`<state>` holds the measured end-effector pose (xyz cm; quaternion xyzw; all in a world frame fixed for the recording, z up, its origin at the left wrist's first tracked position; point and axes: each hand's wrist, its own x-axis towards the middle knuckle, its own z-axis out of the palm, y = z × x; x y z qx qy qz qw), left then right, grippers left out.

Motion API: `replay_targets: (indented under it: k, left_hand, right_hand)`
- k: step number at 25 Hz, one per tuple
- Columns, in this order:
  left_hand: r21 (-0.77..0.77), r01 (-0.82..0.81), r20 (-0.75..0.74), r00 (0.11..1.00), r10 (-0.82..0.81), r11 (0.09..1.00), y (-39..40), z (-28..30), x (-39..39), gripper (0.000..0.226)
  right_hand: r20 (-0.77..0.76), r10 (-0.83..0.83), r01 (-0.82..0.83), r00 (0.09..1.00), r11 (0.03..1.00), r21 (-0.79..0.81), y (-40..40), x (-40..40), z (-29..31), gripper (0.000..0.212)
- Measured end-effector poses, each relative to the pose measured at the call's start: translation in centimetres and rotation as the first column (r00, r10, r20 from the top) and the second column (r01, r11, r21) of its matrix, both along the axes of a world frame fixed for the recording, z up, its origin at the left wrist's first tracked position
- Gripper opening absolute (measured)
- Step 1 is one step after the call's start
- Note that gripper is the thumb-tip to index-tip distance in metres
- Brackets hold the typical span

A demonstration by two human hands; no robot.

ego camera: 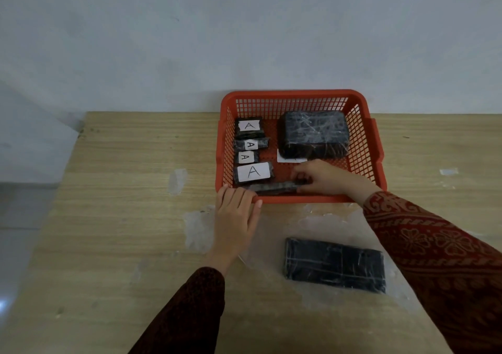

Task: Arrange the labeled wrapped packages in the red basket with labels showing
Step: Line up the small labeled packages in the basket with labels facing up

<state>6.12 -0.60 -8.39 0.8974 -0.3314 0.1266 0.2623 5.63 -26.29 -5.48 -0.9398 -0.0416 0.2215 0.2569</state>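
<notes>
1. Left hand [235, 219] lies flat, released, fingertips on the red basket [364, 103] near rim.
2. Right hand [324, 177] grip pinches a long package [271, 187] along the basket's near wall.
3. Another package [335, 264] lies on the surface [122, 218].

A single head-worn wide-angle view looks forward and steeply down from above the near edge of a wooden table [114, 218]; it faces a pale wall [244, 33] at the table's far side; both sleeved forearms enter from the bottom of the frame, close to the lens; a red basket [298, 93] sits mid-frame against the wall; straight edges bow slightly toward the borders.
</notes>
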Motion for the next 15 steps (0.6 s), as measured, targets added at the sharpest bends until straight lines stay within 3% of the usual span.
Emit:
replay_targets:
  k: [3, 9, 12, 15]
  left_hand:
    - [0.017, -0.008, -0.009, 1.000, 0.009, 1.000, 0.1, 0.0, 0.0, 0.023]
    - [0.043, -0.017, -0.015, 1.000, 0.018, 0.999, 0.0, 0.3, -0.2, 0.027]
    - [0.044, -0.016, -0.017, 1.000, 0.017, 0.999, 0.0, 0.5, -0.3, 0.028]
    - [0.058, -0.020, -0.030, 0.999, 0.022, 0.998, 0.0, 0.7, -0.3, 0.029]
  right_hand:
    - [-0.029, -0.146, 0.148, 0.989, 0.979, 0.139, -0.9, -0.6, 1.2, 0.017]
    - [-0.118, -0.470, 0.480, 0.875, 0.811, 0.333, -1.8, -1.9, 2.5, 0.032]
    - [-0.173, -0.491, 0.519, 0.854, 0.778, 0.353, -2.0, -2.3, 2.0, 0.043]
    - [-0.137, -0.398, 0.421, 0.907, 0.860, 0.288, -1.4, -2.3, 1.3, 0.030]
